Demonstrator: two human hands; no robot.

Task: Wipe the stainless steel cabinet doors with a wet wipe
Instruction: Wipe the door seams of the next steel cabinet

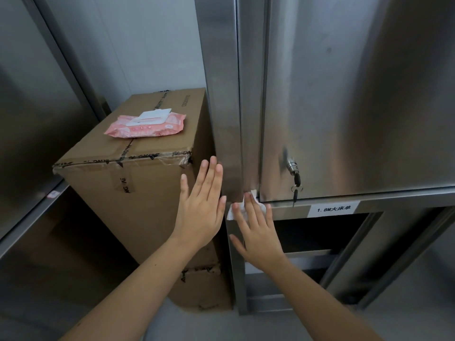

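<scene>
Two broad steel surfaces take up most of the view: the stainless steel cabinet door (344, 107) on the right, closed and streaked with reflections, and another steel panel (29, 119) along the left edge. A narrow steel upright (222, 107) runs down just left of the door. Below the door, the cabinet's lower frame (283, 210) crosses over a dark open compartment.

Between the two steel surfaces stands a tall cardboard box (138, 193), taped shut with printed black tape, close against the upright. It appears to rest on a second box (204, 286) underneath.

Both bare forearms reach in from the bottom of the view. The left hand (202, 210) is flat with straight fingers that hold nothing. Its fingertips lie at the lower end of the upright, in front of the box. The right hand (258, 232) is spread with straight fingers and presses the wet wipe (232, 212) against the frame, just below the door's lower left corner. The white wipe shows crumpled around the fingertips.

A pink pack of wipes (145, 125) lies on top of the box with its white lid flipped open. A white label (333, 209) with printed characters sits on the frame under the door. Near the door's lower left, a small lock (292, 166) holds a key (296, 185) that hangs down.
</scene>
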